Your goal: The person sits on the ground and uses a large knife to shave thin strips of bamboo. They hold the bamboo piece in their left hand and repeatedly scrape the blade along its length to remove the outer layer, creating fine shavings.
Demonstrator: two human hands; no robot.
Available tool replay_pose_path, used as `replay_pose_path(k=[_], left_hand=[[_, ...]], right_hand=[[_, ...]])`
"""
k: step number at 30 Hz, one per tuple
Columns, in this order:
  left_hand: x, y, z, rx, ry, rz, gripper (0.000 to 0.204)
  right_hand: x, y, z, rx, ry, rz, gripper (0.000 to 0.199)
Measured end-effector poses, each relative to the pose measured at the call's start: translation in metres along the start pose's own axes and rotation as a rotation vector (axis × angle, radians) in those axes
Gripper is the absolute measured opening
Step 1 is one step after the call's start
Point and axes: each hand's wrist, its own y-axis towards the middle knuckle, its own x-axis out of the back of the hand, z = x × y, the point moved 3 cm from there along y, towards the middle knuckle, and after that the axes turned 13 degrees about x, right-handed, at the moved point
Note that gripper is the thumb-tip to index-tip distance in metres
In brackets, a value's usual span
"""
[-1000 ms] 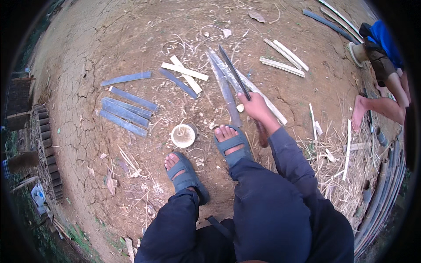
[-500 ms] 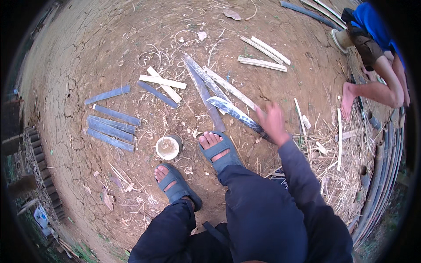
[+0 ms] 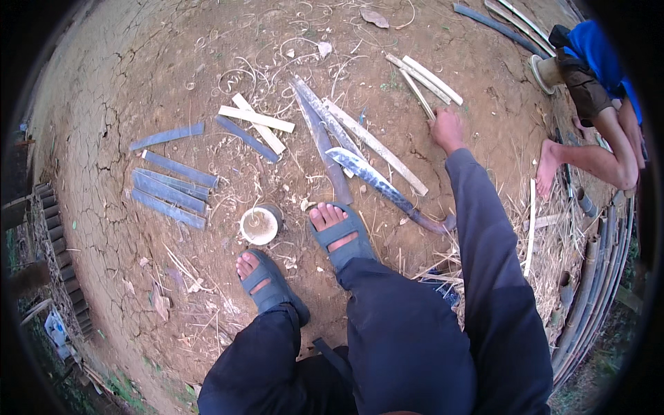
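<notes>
My right hand (image 3: 447, 128) reaches forward to the near end of a thin bamboo strip (image 3: 417, 92), its fingers curled there; whether it grips the strip I cannot tell. Two wider pale strips (image 3: 434, 79) lie just beyond. A long curved knife (image 3: 377, 182) lies on the dirt between my right arm and my right sandalled foot (image 3: 340, 235), and nothing is holding it. Long grey bamboo slats (image 3: 325, 135) lie crossed under and beside the blade. My left hand is out of view.
A small white bowl (image 3: 259, 225) stands by my feet. Blue-grey slats (image 3: 169, 190) lie in a row at left, crossed pale strips (image 3: 257, 124) behind them. Another person (image 3: 595, 104) sits at the right among bamboo poles (image 3: 602, 263) and shavings.
My right hand held the knife upright, then laid it on the ground and let go. Since then the hand has moved forward and right to the bamboo strips.
</notes>
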Motion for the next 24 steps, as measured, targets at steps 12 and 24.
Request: replay_pose_path(k=[12, 24], left_hand=[[0.005, -0.006, 0.003, 0.003, 0.021, -0.008, 0.023], [0.009, -0.013, 0.010, 0.009, 0.009, -0.009, 0.021]], right_hand=[[-0.018, -0.098, 0.071, -0.384, 1.168, -0.139, 0.038], [0.008, -0.080, 0.155, 0.014, 0.468, -0.131, 0.041]])
